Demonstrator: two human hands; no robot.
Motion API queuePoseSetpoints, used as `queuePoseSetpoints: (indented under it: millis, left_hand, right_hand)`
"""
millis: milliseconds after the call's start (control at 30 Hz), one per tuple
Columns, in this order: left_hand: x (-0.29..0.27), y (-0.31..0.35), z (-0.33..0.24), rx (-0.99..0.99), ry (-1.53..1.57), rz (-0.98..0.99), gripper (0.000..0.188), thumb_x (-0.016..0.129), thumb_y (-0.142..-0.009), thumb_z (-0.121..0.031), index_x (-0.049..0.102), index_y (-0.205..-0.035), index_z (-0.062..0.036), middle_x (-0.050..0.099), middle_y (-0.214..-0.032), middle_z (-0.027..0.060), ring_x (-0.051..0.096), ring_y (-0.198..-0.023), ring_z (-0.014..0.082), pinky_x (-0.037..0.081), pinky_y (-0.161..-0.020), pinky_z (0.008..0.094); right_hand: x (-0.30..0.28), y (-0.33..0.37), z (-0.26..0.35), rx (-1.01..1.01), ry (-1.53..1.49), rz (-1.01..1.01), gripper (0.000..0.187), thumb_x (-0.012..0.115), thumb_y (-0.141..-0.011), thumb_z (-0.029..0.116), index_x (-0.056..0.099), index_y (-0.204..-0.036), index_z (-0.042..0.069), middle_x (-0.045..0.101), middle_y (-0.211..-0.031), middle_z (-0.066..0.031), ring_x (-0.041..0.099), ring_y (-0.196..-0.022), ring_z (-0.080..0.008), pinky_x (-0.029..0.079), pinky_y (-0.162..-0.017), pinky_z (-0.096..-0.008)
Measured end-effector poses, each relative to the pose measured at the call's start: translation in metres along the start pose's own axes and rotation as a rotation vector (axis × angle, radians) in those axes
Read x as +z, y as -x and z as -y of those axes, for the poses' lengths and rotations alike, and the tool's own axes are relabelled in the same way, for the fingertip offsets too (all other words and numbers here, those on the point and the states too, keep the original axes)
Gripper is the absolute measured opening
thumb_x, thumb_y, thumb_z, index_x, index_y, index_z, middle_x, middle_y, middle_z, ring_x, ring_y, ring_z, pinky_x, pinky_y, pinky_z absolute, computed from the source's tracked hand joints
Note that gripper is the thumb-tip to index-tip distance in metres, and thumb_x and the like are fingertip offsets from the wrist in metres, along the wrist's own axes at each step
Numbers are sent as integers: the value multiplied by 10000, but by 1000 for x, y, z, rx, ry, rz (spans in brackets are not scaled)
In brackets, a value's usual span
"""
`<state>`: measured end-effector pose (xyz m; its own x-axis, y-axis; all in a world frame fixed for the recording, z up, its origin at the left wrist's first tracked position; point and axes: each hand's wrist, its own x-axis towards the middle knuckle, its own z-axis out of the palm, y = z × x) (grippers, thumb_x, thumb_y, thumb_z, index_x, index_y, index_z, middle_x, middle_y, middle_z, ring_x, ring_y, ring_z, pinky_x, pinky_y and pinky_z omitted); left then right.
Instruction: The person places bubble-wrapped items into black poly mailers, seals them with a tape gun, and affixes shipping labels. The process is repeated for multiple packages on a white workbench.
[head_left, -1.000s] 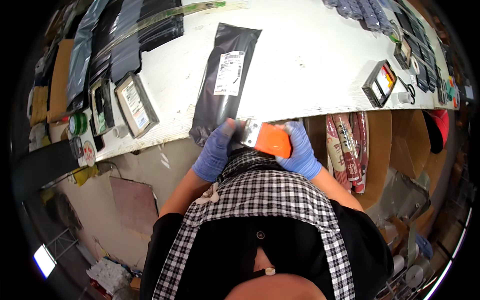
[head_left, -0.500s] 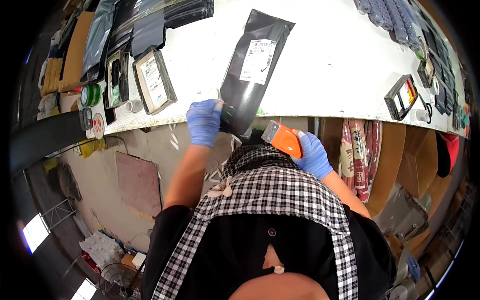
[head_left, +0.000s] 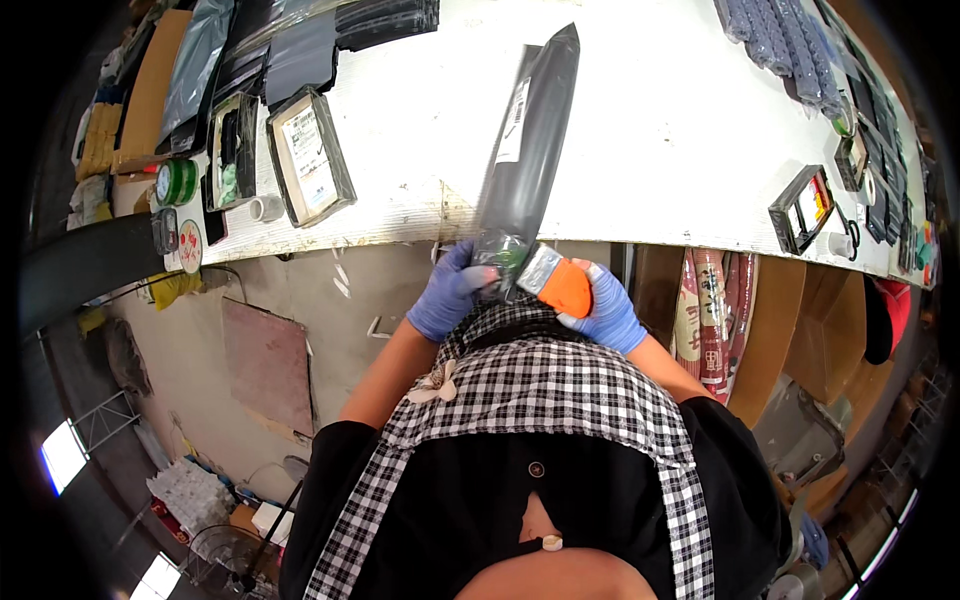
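A long black plastic mailing bag [head_left: 540, 130] with a white label reaches from over the table down past its near edge. My left hand [head_left: 445, 297], in a blue glove, is closed on the bag's near end. Wrapped round an orange hand tool [head_left: 568, 288] with a broad silvery head, my right hand [head_left: 613, 310] wears a matching glove. The tool's head sits against or right beside the bag's near end; contact is hard to make out. Something green [head_left: 508, 252] shows there at the bag's end. The tool's exact kind cannot be told.
On the white table [head_left: 660, 150], shallow black-edged boxes [head_left: 310, 160] and green tape rolls [head_left: 176, 182] stand at left, near stacked dark bags [head_left: 300, 60]. Bubble-wrapped pieces [head_left: 780, 55] lie far right; another box [head_left: 802, 210] sits below them. Cardboard boxes [head_left: 765, 310] are under the table.
The bag has come nearer and turned partly on its side. My left hand has moved right and nearer, and the tool's head now meets or nearly meets the bag's end.
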<state>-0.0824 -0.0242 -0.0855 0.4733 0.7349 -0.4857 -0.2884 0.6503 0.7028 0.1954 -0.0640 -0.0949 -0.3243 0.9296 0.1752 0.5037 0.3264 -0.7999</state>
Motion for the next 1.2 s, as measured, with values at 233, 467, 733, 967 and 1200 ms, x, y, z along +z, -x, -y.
queuePoseSetpoints:
  millis: [233,467,733,967,1200]
  left_hand:
    - [-7,12,43,199,748,-120,774,582,-763,-601,535,-1343,-90,584,-1347,66,529,-1233,235,373,-1078,397]
    - [-9,41,36,653,-1238,-714,1031,859,-607,-221,294,-1452,-53,427,-1325,176,456,-1218,346,406,-1017,457]
    - [-12,1,22,886,-954,-779,418,757,-704,1,622,-1094,-64,588,-872,67,588,-803,221,501,-719,346]
    - [-13,8,21,435,30,-582,303,626,-796,145,636,-1065,4,669,-950,92,670,-789,164,590,-733,281]
    - [-39,12,17,179,286,-442,240,636,-881,-142,611,-1092,-31,673,-993,105,677,-844,191,609,-684,314]
  right_hand:
    - [27,-43,35,8,95,169,805,773,-724,293,425,-1417,78,633,-910,-175,633,-844,-343,528,-758,-435]
    - [15,-67,81,146,198,272,855,772,-718,283,389,-1457,85,653,-1033,-176,656,-941,-334,541,-816,-418]
    - [-22,-86,129,10,289,272,702,750,-716,310,526,-1376,227,605,-821,-134,633,-680,-305,536,-631,-403]
    - [-44,10,82,191,415,366,611,760,-712,338,574,-1294,310,560,-754,-118,640,-688,-321,539,-615,-420]
    - [-22,-82,100,505,332,731,419,656,-780,328,637,-1168,170,689,-972,-182,672,-899,-344,538,-800,-434]
